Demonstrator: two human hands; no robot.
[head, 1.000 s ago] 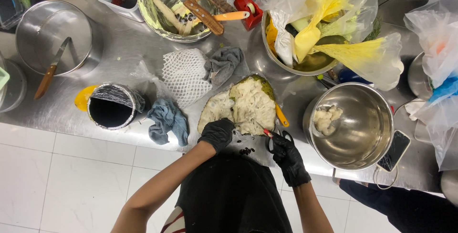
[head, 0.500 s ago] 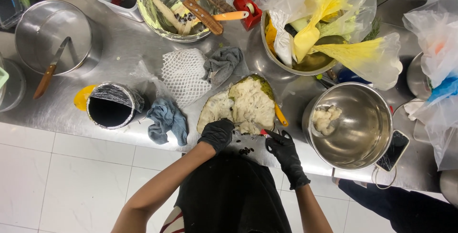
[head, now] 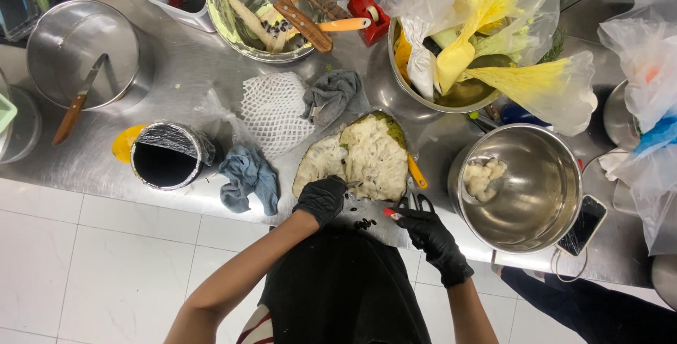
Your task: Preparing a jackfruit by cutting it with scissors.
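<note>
A large opened fruit with pale, fibrous white flesh and a green rind [head: 367, 155] lies on the steel counter [head: 106, 154] in front of me. My left hand [head: 321, 199], in a black glove, rests on the near edge of the fruit's flesh. My right hand [head: 423, 228], also gloved in black, is closed on a small red-tipped tool [head: 390, 211] just below the fruit. Scissors [head: 417, 200] and an orange-handled tool [head: 416, 172] lie beside the fruit's right edge. Dark seeds [head: 364, 223] sit on the counter near my body.
A steel bowl [head: 525, 185] at right holds a few pale fruit pieces [head: 484, 176]. A black foil-wrapped can [head: 166, 157], blue cloth [head: 248, 177], white foam net [head: 273, 109] and grey rag [head: 333, 94] lie left. Bowls of scraps, knives, plastic bags stand behind. A phone [head: 582, 225] sits at the counter edge.
My right hand has shifted slightly down and away from the fruit. My left hand stays on the flesh.
</note>
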